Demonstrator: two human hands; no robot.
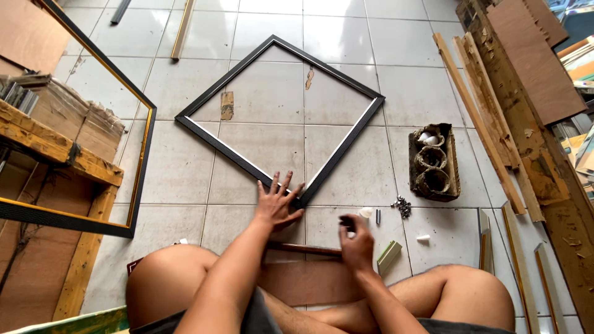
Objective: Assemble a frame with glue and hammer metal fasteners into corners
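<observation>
A square black picture frame (346, 141) with a pale inner edge lies on the tiled floor, turned like a diamond. My left hand (276, 204) lies flat with fingers spread on the frame's near corner. My right hand (355, 240) hovers to the right of that corner, its fingers closed around a small dark object that I cannot make out. A thin brown stick (303, 248) lies on the floor between my hands. I sit on the floor with both knees spread.
A small pile of dark fasteners (403, 206), a white cap (423, 237) and a green-edged moulding offcut (388, 256) lie right of my hands. A worn tray of rope coils (433, 162) sits farther right. Wooden strips and boards (495, 124) line the right side; a large black-and-gold frame (139, 167) leans left.
</observation>
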